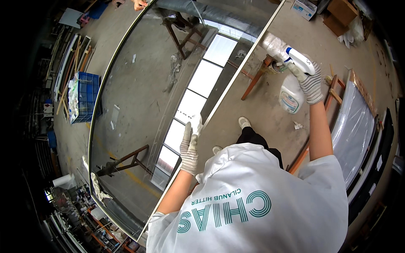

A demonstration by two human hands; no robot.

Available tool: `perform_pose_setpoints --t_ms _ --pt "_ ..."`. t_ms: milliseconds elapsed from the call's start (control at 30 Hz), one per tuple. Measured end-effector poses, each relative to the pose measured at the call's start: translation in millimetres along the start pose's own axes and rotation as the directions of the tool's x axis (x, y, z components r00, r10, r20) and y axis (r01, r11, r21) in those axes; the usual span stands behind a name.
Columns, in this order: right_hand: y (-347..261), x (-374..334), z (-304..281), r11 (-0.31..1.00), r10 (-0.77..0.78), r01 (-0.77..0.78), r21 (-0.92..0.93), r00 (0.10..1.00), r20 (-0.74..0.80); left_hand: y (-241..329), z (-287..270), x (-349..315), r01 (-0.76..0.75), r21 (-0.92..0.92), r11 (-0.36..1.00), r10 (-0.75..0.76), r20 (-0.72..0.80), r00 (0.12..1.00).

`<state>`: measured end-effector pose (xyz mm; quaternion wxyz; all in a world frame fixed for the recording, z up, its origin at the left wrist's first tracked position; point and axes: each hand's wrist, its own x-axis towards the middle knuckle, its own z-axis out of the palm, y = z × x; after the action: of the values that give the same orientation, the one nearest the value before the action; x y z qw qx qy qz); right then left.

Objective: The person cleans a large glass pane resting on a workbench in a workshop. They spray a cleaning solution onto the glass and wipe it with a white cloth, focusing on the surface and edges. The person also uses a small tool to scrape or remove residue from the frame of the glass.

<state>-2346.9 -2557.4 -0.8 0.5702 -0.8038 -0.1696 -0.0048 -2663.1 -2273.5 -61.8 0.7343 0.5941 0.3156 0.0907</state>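
Note:
A large clear glass pane (139, 101) with a dark rim lies in front of me, on my left. My left hand (190, 154), in a striped white glove, is at its near edge. Between its fingers is a small white piece that looks like cloth (196, 123); the grip is partly hidden. My right hand (311, 84), gloved alike, is raised to the right of the pane. It is wrapped around the neck of a white spray bottle (291, 93) with a blue and white trigger head, tilted with its nozzle toward the pane.
Wooden trestles (136, 160) show through the glass. Another person's hand (140, 4) touches the pane's far edge. A blue crate (87, 95) stands beyond the left edge. Plastic-wrapped panels (353, 126) lean at right. Cardboard boxes (339, 16) sit at the back right.

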Motion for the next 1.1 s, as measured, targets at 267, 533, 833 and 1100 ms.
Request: perform_pose_setpoints --t_ms 267,533,833,1100 --pt "1 -89 91 0.997 -0.032 0.064 -0.042 0.848 0.53 30 43 27 0.307 -0.79 0.53 -0.224 0.218 0.95" --pt "-28 -125 116 0.906 -0.318 0.424 -0.014 0.7 0.639 -1 45 30 0.224 -0.525 0.821 -0.202 0.1 0.974" --pt "-22 -141 116 0.913 -0.21 0.381 -0.144 0.742 0.637 3 38 28 -0.015 -0.331 0.943 -0.014 -0.087 0.996" --pt "-4 -150 86 0.958 0.017 0.148 -0.246 0.826 0.564 -44 -50 22 -0.737 0.669 -0.095 0.245 0.733 0.634"
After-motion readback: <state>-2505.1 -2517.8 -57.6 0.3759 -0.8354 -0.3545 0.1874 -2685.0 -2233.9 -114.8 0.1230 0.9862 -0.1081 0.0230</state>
